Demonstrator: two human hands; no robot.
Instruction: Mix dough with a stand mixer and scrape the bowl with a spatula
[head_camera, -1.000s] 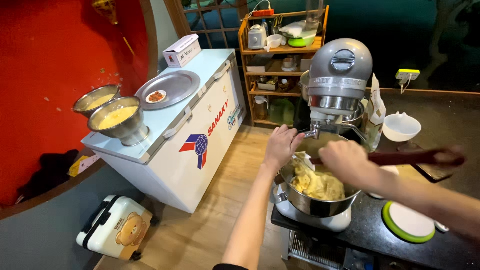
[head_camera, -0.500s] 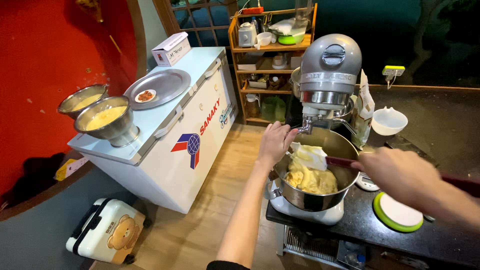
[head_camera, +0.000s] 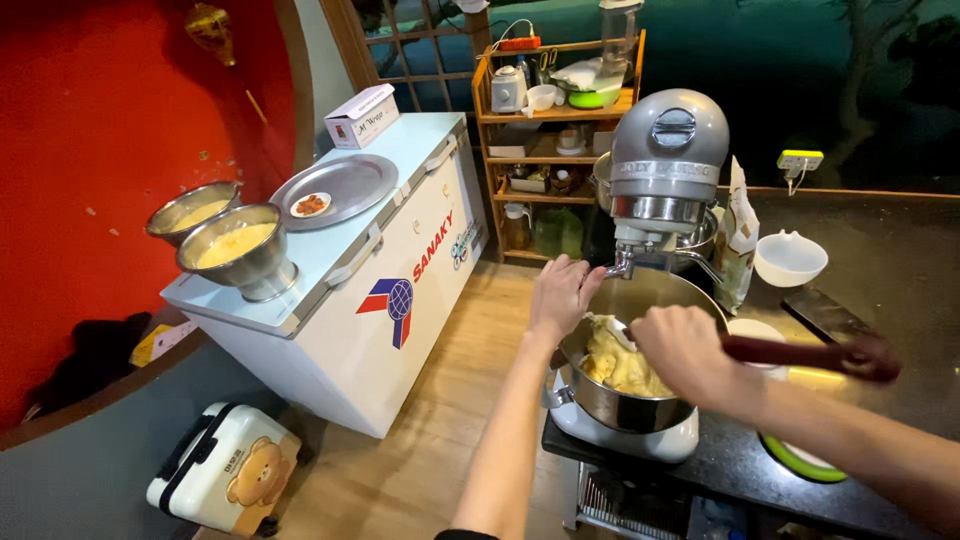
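A grey stand mixer (head_camera: 668, 160) stands on a dark counter (head_camera: 880, 290) with its steel bowl (head_camera: 620, 405) under the head. Pale yellow dough (head_camera: 622, 365) fills the bowl. My left hand (head_camera: 562, 295) grips the bowl's near left rim. My right hand (head_camera: 688, 355) is closed on a spatula with a dark red handle (head_camera: 810, 353), and its white blade is pushed into the dough.
A white chest freezer (head_camera: 370, 290) at left carries two steel bowls of yellow batter (head_camera: 238, 250), a round steel tray (head_camera: 335, 185) and a small box. A wooden shelf (head_camera: 555, 130) stands behind. A white bowl (head_camera: 790, 258) and green-rimmed plate (head_camera: 800, 460) sit on the counter. A suitcase (head_camera: 225, 480) lies on the floor.
My right hand has drawn the spatula handle back and down, working the blade deeper into the dough. My left hand has stayed on the bowl's rim.
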